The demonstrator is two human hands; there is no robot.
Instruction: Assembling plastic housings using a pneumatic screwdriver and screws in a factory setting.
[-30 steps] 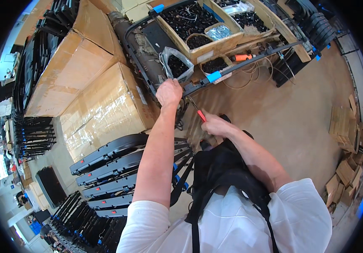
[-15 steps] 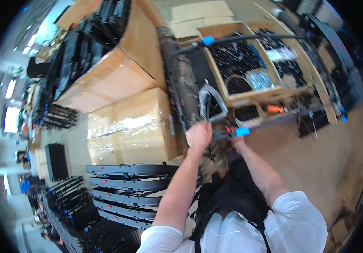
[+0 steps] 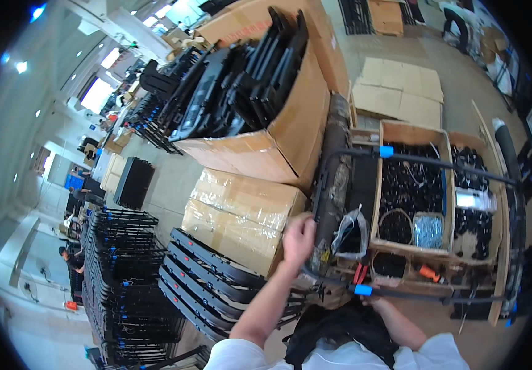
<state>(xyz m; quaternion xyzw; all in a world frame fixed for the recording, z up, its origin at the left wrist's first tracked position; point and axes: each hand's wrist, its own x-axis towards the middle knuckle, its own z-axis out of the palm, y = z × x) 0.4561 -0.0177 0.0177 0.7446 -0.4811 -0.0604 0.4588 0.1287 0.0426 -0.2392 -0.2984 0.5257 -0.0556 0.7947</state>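
A black tubular frame [image 3: 411, 297] with blue sleeves lies across a workbench of wooden parts bins. My left hand [image 3: 299, 239] is closed around the frame's left side tube, near its rounded corner. At the near tube, beside a blue sleeve [image 3: 363, 290], my right hand [image 3: 374, 300] grips from below; its fingers are partly hidden by the tube. Red-handled pliers [image 3: 360, 272] rest just beyond that sleeve. A clear plastic bag [image 3: 352, 234] with dark contents sits inside the frame's left end.
Left of the bench stand a taped carton [image 3: 235, 213], an open carton [image 3: 241, 153] full of black parts, and stacked black curved panels [image 3: 201, 277]. Wooden bins [image 3: 377, 203] hold small black parts. Racked black frames [image 3: 118, 277] and a person [image 3: 73, 260] are farther left.
My view has swung left, so the bench appears farther right and lower. My left hand has moved up along the frame's left side, away from the near corner; my right stays by the blue sleeve.
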